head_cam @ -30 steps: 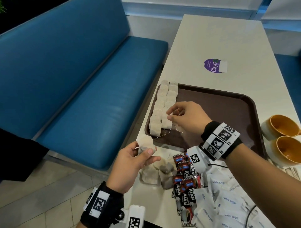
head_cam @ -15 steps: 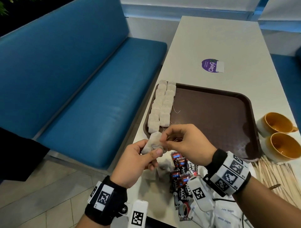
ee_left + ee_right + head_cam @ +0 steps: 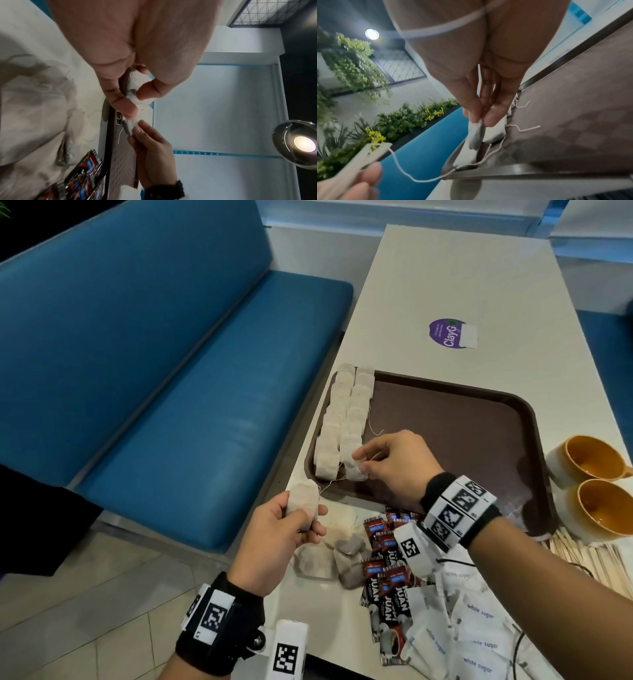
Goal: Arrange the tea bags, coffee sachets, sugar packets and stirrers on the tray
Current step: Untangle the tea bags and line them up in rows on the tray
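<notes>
right hand (image 3: 397, 463) has a tea bag (image 3: 354, 469) pinched by its top edge, bag hanging down at the near left corner of the brown tray (image 3: 479, 419), right at the near end of the two rows of tea bags (image 3: 346, 412) running lengthwise away from me. left hand (image 3: 274, 535) grips another bag (image 3: 303, 501) upright, off the tray, over the tabletop (image 3: 445, 278) edge. Coffee sachets (image 3: 387, 577) and sugar packets (image 3: 472, 628) piled nearby, two cups (image 3: 596, 484)

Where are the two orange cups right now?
In the head view, the orange cups sit on the table's right side, just beside the brown tray's right rim.
</notes>
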`<state>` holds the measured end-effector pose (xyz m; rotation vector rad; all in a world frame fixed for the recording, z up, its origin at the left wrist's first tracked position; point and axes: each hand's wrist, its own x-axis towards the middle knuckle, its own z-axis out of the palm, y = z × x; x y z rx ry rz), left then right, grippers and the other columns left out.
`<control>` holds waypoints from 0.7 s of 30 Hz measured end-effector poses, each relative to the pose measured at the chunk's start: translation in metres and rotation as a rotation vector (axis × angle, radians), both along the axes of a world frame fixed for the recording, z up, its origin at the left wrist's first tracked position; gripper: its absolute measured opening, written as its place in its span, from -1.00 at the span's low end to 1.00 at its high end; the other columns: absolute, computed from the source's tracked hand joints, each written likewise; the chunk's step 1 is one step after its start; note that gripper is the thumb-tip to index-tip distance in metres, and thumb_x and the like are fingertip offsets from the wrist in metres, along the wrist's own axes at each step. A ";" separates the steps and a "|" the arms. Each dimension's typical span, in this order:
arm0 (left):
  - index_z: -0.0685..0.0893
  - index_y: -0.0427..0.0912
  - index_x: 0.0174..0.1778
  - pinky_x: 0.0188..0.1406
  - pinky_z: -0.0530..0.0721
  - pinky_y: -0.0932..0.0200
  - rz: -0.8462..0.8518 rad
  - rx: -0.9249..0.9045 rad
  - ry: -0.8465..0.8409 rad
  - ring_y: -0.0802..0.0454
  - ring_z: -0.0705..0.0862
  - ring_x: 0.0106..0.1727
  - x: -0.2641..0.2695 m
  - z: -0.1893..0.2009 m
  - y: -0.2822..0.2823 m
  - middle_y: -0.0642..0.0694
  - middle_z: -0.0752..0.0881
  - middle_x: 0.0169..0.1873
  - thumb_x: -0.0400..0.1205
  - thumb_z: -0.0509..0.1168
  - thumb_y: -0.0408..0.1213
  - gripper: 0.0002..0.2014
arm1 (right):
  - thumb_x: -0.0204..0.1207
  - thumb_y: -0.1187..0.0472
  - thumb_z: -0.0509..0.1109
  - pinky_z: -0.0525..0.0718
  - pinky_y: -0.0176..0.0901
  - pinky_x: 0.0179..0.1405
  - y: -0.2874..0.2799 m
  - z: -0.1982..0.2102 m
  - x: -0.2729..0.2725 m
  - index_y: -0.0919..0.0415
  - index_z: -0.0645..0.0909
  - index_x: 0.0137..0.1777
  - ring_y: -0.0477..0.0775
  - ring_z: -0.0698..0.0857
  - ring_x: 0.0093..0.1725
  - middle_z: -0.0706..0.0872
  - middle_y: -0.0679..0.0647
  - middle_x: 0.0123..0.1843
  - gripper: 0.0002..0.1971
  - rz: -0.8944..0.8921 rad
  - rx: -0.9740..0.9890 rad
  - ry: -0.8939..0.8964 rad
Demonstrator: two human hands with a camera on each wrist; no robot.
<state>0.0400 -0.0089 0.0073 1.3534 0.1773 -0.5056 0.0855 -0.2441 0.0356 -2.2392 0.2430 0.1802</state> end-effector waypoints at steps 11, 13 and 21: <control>0.69 -0.40 0.26 -0.11 0.82 0.15 0.035 -0.023 0.023 -0.32 0.85 -0.01 0.001 -0.008 0.007 -0.34 0.84 0.07 0.72 0.17 -0.66 -0.71 | 0.46 0.25 0.69 0.79 -0.20 -0.10 0.004 -0.019 0.033 0.01 0.80 -0.01 -0.03 0.78 -0.28 0.77 -0.01 -0.10 -0.81 0.086 -0.169 0.150; 0.66 -0.38 0.31 -0.05 0.85 0.11 0.027 -0.041 0.033 -0.36 0.85 0.07 0.001 -0.008 0.007 -0.32 0.84 0.10 0.74 0.21 -0.63 -0.73 | 0.45 0.25 0.69 0.82 -0.12 -0.03 0.003 -0.023 0.036 0.02 0.80 -0.02 -0.04 0.73 -0.28 0.74 -0.01 -0.09 -0.81 0.086 -0.184 0.149; 0.65 -0.31 0.35 0.20 0.80 -0.18 -0.025 0.013 0.019 -0.28 0.85 0.15 0.000 -0.004 0.008 -0.20 0.86 0.16 0.74 0.30 -0.53 -0.74 | 0.47 0.16 0.68 0.68 -0.21 -0.09 0.004 -0.018 0.037 -0.01 0.76 0.00 -0.03 0.71 -0.08 0.69 -0.05 -0.09 -0.82 0.106 -0.221 0.107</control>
